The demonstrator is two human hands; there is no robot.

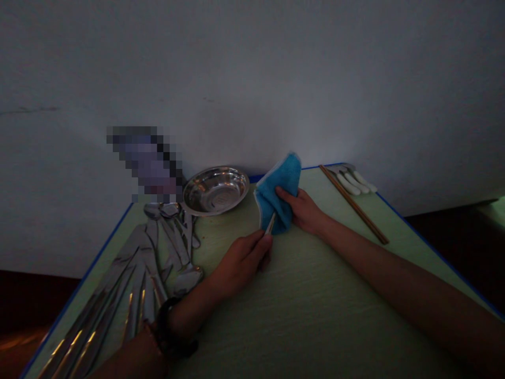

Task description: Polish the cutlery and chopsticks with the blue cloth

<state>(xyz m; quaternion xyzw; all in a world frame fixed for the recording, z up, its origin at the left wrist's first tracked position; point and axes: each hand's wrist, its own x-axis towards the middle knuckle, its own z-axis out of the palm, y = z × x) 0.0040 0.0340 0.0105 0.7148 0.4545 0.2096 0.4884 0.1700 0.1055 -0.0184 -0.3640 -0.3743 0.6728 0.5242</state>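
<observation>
My right hand [302,209] is closed round a folded blue cloth [278,192] held upright over the far middle of the pale green table [307,310]. My left hand [242,260] pinches the handle end of a thin piece of cutlery [270,225]; its other end is tucked into the cloth and hidden. Both hands meet just right of a steel bowl [216,190].
Several metal spoons [173,231] and long metal utensils [118,300] lie along the left of the table. A pair of brown chopsticks [353,202] and white-handled cutlery [355,181] lie at the far right. A wall stands right behind the table's blue-edged far side.
</observation>
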